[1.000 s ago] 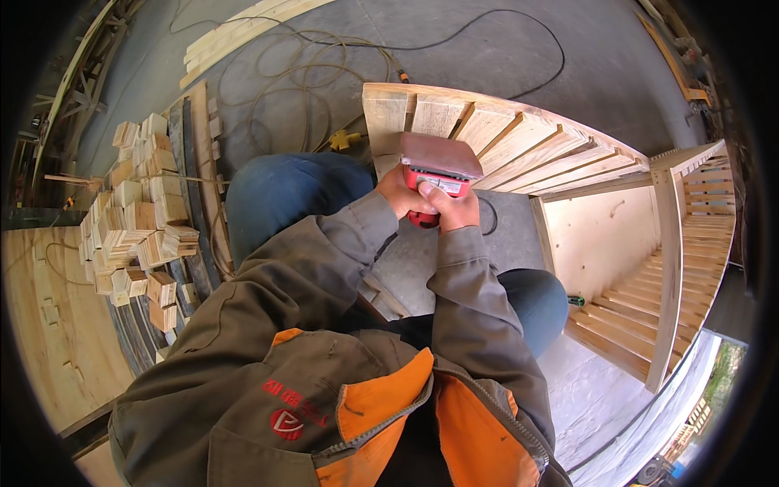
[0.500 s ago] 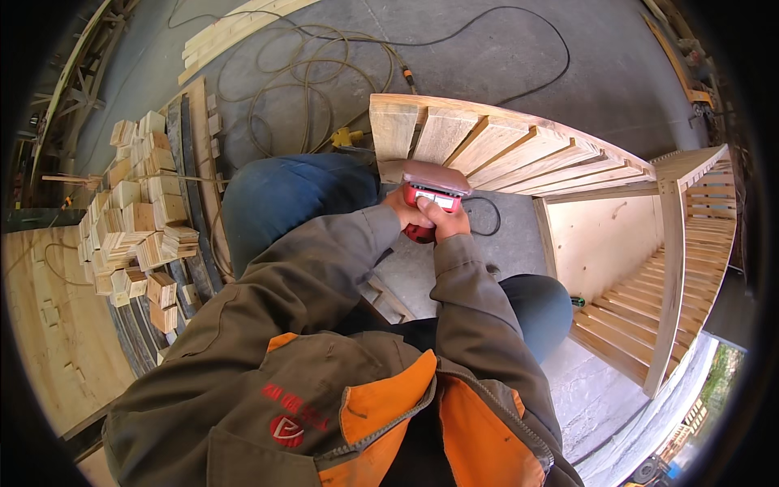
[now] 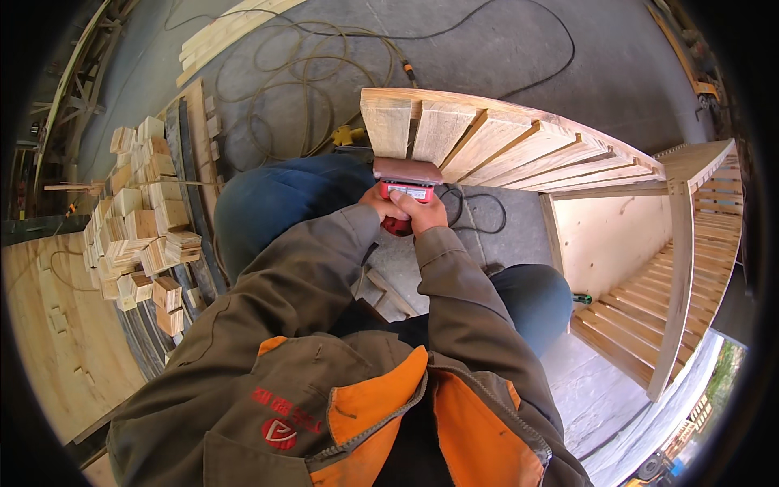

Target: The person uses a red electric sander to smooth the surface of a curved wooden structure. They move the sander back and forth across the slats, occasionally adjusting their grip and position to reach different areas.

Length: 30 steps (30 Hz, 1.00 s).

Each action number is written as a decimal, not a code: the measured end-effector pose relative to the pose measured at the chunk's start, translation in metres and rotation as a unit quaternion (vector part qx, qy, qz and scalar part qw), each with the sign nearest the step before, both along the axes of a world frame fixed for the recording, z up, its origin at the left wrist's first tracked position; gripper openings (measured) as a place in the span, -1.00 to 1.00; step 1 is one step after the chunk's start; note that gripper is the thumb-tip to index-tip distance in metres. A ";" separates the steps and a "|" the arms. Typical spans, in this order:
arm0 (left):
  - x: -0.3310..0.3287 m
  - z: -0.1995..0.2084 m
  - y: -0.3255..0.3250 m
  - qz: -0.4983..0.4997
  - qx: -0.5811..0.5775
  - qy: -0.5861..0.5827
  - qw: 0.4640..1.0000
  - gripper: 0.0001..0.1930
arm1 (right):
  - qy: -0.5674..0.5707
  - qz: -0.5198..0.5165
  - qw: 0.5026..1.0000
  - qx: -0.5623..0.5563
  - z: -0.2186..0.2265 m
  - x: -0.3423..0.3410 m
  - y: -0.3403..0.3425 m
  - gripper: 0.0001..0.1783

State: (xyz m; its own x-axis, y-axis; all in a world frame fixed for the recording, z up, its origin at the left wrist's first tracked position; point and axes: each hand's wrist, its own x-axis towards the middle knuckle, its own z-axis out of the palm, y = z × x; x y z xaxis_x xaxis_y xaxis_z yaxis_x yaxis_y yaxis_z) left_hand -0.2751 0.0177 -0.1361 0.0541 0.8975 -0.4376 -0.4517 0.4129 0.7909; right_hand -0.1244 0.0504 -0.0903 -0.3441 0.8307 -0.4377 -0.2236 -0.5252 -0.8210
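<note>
Both of my hands are wrapped round a red electric sander point(image 3: 416, 195), my left hand point(image 3: 378, 204) on its left side and my right hand point(image 3: 428, 213) on its right. The sander's flat brown pad faces away from me, against or very close to the lower ends of the left slats on a wooden slatted panel point(image 3: 440, 128). Whether pad and wood touch, I cannot tell. A long curved rail runs along the panel's far edge. At the right, the panel meets a wooden frame point(image 3: 683, 243) with more slats below.
Stacked wood blocks point(image 3: 144, 223) stand at my left, beside a plywood sheet point(image 3: 65, 325). A coiled hose point(image 3: 304, 89) and dark cable point(image 3: 519, 15) lie on the concrete ahead. Another black cord point(image 3: 499, 213) loops right of the sander. A green-handled tool point(image 3: 582, 299) lies by my right knee.
My hands and the sander have moved left and slightly toward me along the slat ends. The slatted panel's left end now sits a little farther left in view.
</note>
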 end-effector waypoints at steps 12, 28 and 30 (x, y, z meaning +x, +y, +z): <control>-0.018 -0.045 -0.004 -0.001 -0.080 -0.013 0.997 -0.31 | 0.010 0.006 0.998 -0.058 -0.064 -0.017 -0.003 -0.49; -0.013 -0.001 0.001 0.021 -0.013 -0.026 0.999 -0.42 | -0.051 -0.027 0.998 0.001 -0.016 -0.016 0.000 -0.43; -0.015 0.012 0.001 0.021 -0.002 -0.034 0.999 -0.43 | -0.039 -0.036 0.999 0.007 0.010 -0.020 -0.001 -0.43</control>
